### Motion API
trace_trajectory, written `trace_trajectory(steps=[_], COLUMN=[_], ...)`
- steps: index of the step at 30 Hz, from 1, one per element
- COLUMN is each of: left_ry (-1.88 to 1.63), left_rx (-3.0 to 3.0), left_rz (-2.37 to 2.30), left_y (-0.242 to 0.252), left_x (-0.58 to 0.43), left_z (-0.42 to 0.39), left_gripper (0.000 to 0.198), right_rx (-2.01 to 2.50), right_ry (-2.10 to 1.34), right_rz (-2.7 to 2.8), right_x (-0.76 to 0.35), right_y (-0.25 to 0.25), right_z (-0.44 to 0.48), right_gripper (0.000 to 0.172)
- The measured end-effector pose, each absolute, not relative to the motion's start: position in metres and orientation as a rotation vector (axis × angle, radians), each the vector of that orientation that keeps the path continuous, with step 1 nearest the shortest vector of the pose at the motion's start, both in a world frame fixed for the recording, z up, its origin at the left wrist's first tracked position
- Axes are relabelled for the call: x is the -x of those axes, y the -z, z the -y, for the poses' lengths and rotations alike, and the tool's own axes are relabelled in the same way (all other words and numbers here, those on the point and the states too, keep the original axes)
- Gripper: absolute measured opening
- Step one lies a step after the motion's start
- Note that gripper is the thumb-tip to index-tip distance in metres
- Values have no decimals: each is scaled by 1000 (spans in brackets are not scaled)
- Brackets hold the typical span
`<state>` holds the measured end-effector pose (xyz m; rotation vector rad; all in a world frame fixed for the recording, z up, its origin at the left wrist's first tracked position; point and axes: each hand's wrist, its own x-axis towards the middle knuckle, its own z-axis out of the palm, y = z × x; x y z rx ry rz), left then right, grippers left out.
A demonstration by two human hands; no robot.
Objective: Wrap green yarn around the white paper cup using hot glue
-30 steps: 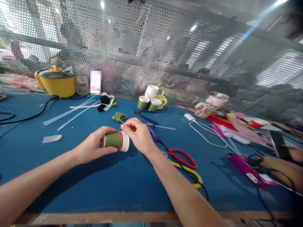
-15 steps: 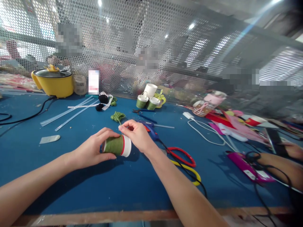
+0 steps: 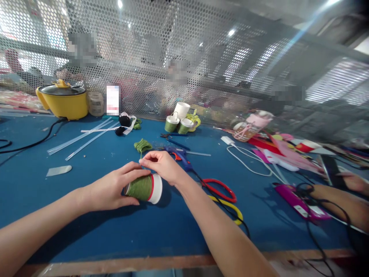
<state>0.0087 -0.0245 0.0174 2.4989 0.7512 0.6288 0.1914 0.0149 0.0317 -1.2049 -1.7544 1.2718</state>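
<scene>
A paper cup (image 3: 140,188) lies on its side, wrapped in green yarn up to a red band near its white end. My left hand (image 3: 117,186) is closed around it, thumb below and fingers on top. Just above the cup, my right hand (image 3: 157,163) pinches a strand of green yarn (image 3: 141,156) between thumb and fingertips. That strand leads back to a small green yarn bundle (image 3: 143,145) on the table. Behind my right hand lies a blue glue gun (image 3: 184,161), partly covered by it.
Red and yellow scissor handles (image 3: 220,189) lie right of my right forearm. Pliers (image 3: 175,140) and green-wrapped cups (image 3: 172,124) stand farther back. A yellow electric pot (image 3: 65,102) is at back left. Glue sticks (image 3: 80,136) lie left. Another person's arm (image 3: 334,198) rests near a purple box (image 3: 300,202).
My right hand has shifted slightly left and down with the yarn strand. The cup has tilted a little in my left hand, its white end now lower.
</scene>
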Motion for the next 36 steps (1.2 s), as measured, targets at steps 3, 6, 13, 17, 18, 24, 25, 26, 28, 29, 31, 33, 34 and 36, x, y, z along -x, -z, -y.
trace_trajectory(steps=[3,6,13,17,18,24,25,26,28,29,31,33,34,36], left_ry=[-619,-639,-774,-781,-776,-759,-745,-732,-710,-705,-689,-682,-687,-709], left_rx=[-2493,-2478,-2458,-2464,-2473,-2536,-2540,-2542,-2543,-2542,-2541,-2536,-2530,-2511], left_rz=[-771,-802,-891,-920,-926,-940,-945,-949,-944,-935,-907,-883,-876,-870], left_y=[-17,-16,-14,-11,-10,-8,-9,-9,-11,-12,-14,-15,-16,-16], left_x=[-9,-8,-6,-6,-6,-4,-4,-4,-5,-4,-4,-3,-2,-1], left_z=[25,23,18,16,15,13,14,14,16,16,16,16,15,13], left_gripper=[55,55,52,50,50,49,49,49,49,49,47,43,40,38], right_rx=[1264,1454,1809,1929,1940,1913,1883,1847,1759,1722,1608,1526,1491,1417], right_ry=[-1188,-974,-534,-514,-519,-624,-654,-683,-740,-774,-860,-888,-889,-901], right_rz=[1814,1887,1878,1866,1853,1718,1699,1685,1680,1682,1650,1619,1622,1654], right_x=[-195,-209,-268,-289,-291,-291,-289,-287,-281,-278,-270,-262,-259,-254], right_y=[-32,-45,-60,-36,-31,-33,-38,-45,-59,-65,-73,-75,-75,-73], right_z=[-20,-27,-50,-59,-60,-53,-50,-45,-36,-31,-20,-10,-6,3], right_gripper=[24,30,23,39,37,11,11,12,16,12,13,18,20,24])
